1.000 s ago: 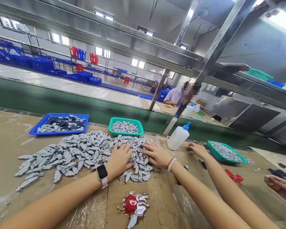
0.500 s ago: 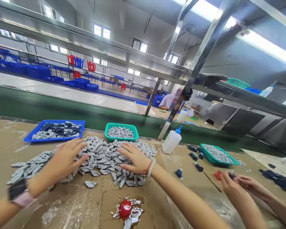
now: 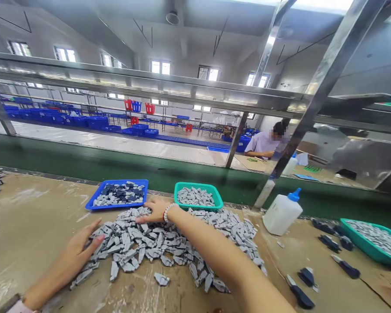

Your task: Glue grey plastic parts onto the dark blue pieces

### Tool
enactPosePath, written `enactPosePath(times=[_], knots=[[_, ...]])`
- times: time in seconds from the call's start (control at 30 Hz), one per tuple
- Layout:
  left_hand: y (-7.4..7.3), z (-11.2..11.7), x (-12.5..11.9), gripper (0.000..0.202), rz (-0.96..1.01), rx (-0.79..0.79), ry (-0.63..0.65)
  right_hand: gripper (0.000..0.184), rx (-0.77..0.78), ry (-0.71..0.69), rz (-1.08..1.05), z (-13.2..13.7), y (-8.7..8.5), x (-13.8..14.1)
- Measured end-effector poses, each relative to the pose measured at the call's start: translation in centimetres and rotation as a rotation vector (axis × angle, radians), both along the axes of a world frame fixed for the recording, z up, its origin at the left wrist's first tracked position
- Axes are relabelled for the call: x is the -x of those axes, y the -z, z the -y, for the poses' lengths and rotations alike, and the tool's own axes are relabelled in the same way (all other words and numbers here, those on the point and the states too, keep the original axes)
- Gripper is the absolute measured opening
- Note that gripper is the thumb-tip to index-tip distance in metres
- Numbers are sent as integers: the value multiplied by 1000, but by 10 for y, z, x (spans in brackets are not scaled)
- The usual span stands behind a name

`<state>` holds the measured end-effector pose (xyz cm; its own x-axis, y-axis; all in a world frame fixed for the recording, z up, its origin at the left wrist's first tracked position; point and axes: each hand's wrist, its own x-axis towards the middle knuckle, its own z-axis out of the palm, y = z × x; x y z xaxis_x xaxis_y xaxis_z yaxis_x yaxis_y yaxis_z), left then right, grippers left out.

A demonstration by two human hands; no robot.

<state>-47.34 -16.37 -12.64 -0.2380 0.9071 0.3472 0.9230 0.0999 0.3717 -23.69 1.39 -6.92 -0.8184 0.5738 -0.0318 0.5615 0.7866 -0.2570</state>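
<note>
Hands [image 3: 158,211] border grey pieces [image 3: 150,239], some hidden behind the right forearm [image 3: 221,252].

The brown-covered bench [image 3: 29,226] bore a heap of grey pieces [image 3: 146,239], spread under the right hand [image 3: 158,211] and beside the left hand [image 3: 74,252]; a blue tray [image 3: 117,206] lay just beyond the right hand, a green basket [image 3: 198,208] just right of it; farther right were a white bottle [image 3: 282,215], loose dark pieces [image 3: 348,268] and another green basket [image 3: 368,250].
</note>
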Motion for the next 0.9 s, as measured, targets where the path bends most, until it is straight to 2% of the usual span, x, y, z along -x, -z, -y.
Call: enactPosePath(times=[0.13,0.3,0.47,0.67,0.8,0.9], knots=[[6,-22,-28,52,-18,36,110,68,-49,-22,8,11,16,-12],[5,-34,-70,50,-9,25,180,53,-118,-84,1,22,11,-34],[0,-39,-83,44,-8,43,296,45,-157,-117,-15,23,5,-58],[-17,-53,-92,45,-15,86,500,35,-192,-144,-57,27,4,-87],[-22,-63,-114,40,-7,114,588,32,-183,-140,-86,28,7,-107],[-25,-67,-133,40,-1,114,607,32,-162,-135,-103,31,9,-123]])
